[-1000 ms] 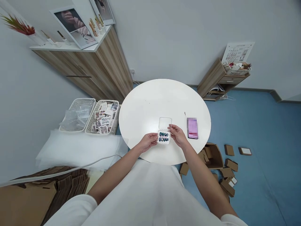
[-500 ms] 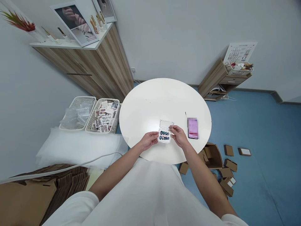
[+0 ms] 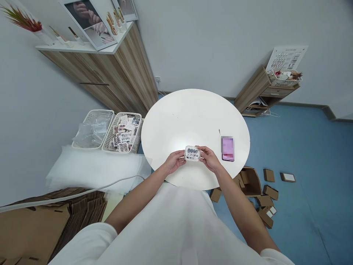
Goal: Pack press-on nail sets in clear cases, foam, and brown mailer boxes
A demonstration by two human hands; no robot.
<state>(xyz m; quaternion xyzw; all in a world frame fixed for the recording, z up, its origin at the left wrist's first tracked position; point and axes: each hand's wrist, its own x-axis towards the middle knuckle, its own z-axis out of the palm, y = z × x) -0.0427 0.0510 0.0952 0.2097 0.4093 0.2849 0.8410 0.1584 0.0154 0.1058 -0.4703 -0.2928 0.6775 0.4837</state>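
My left hand [image 3: 173, 162] and right hand [image 3: 209, 159] pinch opposite sides of a clear case [image 3: 192, 158], dark press-on nails [image 3: 192, 151] inside, over the white table [image 3: 190, 114]. Farther left: basket [image 3: 136, 138] of nail packs [image 3: 122, 137]; beside it, basket of clear bags [image 3: 93, 129].

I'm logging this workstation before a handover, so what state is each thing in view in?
Clear case: held between both hands, lid at least partly down; whether fully shut, cannot tell
Left hand: gripping the case's left side
Right hand: gripping its right side
Phone: lying flat, screen lit
Left basket: holding clear plastic
Right basket: filled with small packs
Large cardboard box: open
Tall cabinet: shut
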